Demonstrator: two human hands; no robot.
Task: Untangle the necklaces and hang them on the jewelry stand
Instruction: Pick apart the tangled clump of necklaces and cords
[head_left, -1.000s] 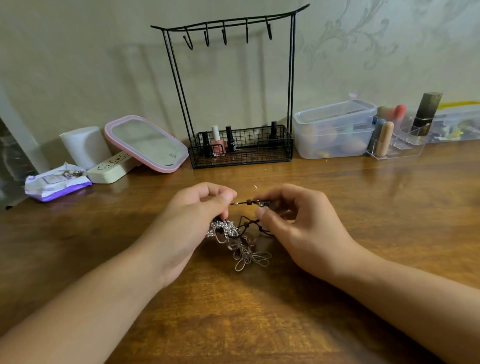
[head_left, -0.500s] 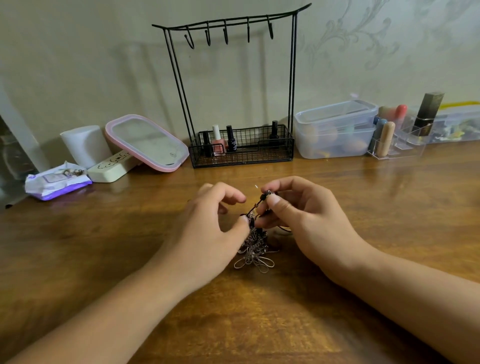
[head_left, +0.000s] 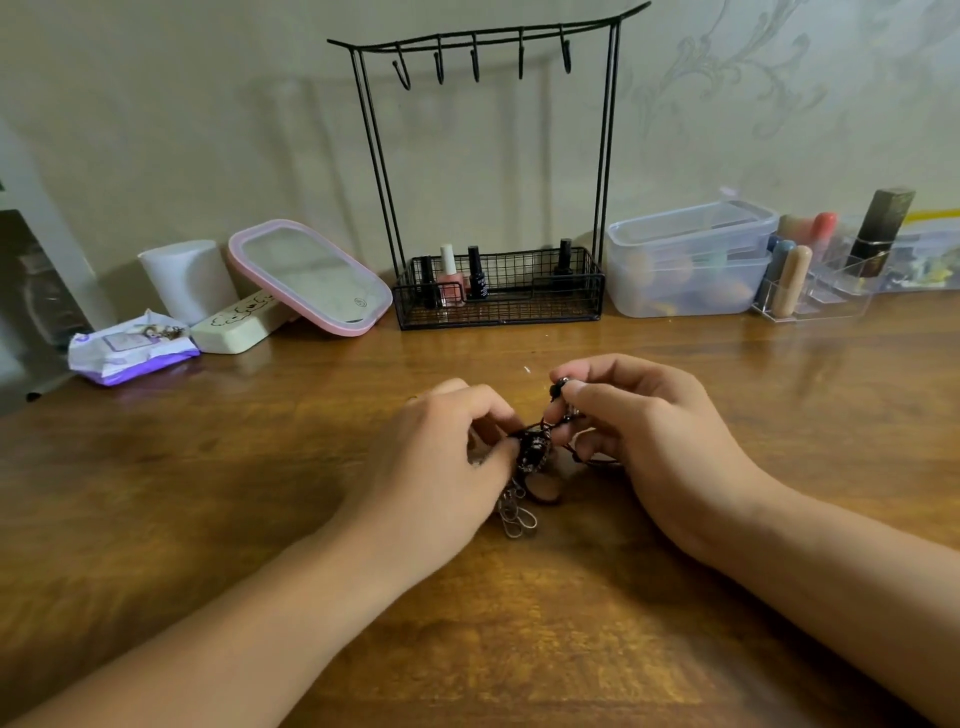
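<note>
1. Brown polished wooden table (head_left: 675, 649) fills the lower frame; pale patterned wall behind it
2. Black wire jewelry stand (head_left: 498, 156) upright at the table's far edge, centre; five hooks on its top bar, all bare; small nail polish bottles (head_left: 451, 278) stand in its mesh base basket
3. Clear plastic lidded box (head_left: 685, 260) just right of the stand; pink-rimmed rectangular mirror (head_left: 311, 278) tilted just left of it; purple-and-white wipes packet (head_left: 130, 348) at far left
4. Left hand (head_left: 441, 467) near table centre, fingers curled, thumb and fingertips pinching the tangle
5. Right hand (head_left: 649, 441) beside it, thumb and forefinger pinching a dark beaded strand lifted from the tangle
6. Tangled clump of silver chain and dark cord necklaces (head_left: 530, 467) between both hands, held in both; silver loops trail onto the table below
</note>
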